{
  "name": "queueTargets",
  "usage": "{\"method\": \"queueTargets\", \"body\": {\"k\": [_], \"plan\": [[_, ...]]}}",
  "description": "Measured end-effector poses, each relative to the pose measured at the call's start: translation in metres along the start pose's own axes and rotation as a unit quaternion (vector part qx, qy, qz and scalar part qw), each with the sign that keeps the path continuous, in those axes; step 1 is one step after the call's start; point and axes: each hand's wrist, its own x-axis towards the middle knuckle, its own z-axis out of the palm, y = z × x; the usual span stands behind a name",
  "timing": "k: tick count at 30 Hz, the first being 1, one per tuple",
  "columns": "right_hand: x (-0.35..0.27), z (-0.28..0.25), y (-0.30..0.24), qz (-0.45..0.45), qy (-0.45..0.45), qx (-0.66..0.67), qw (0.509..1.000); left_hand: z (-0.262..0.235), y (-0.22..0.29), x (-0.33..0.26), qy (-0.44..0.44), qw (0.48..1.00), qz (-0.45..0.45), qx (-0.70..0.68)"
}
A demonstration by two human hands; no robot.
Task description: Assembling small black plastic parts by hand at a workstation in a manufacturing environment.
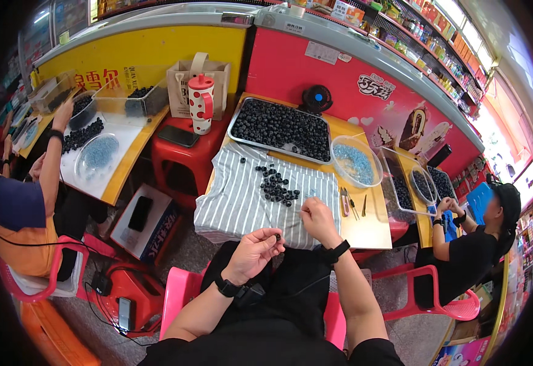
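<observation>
Yellow wood made up the table [370, 229]. A grey cloth with white stripes [230, 204] lay over a lot of it. Behind the cloth sat a big tray [289, 147] full of dark balls, and to the tray's right was a clear bowl [374, 178] with blue bits [353, 163] in it. The left hand [251, 255] was down near the cloth's front edge. The right hand [319, 221] was up over the cloth, closer to a loose heap of dark balls [273, 189]. Its fingers were curled in close, but nobody could tell if they held anything. The left finger and thumb were pinched around one dark ball [278, 236]. It was round, with no long side, and sat left of the right fingertips and closer to the lap.
</observation>
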Motion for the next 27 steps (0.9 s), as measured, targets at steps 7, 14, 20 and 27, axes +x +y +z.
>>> {"method": "queueTargets", "body": {"k": [7, 14, 20, 27], "plan": [[-0.016, 0.002, 0.002, 0.070, 0.027, 0.131, 0.989, 0.000, -0.002, 0.000, 0.020, 0.999, -0.007, 0.027], [-0.009, 0.002, 0.000, 0.022, 0.001, 0.038, 0.999, 0.002, -0.002, -0.002, 0.022, 0.999, -0.011, 0.030], [-0.025, -0.005, -0.013, 0.043, -0.007, 0.148, 0.988, 0.000, -0.001, 0.000, 0.015, 0.999, -0.009, 0.035], [-0.050, -0.025, -0.072, 0.037, -0.039, 0.365, 0.929, 0.004, -0.005, 0.000, 0.011, 0.999, -0.008, 0.044]]}}
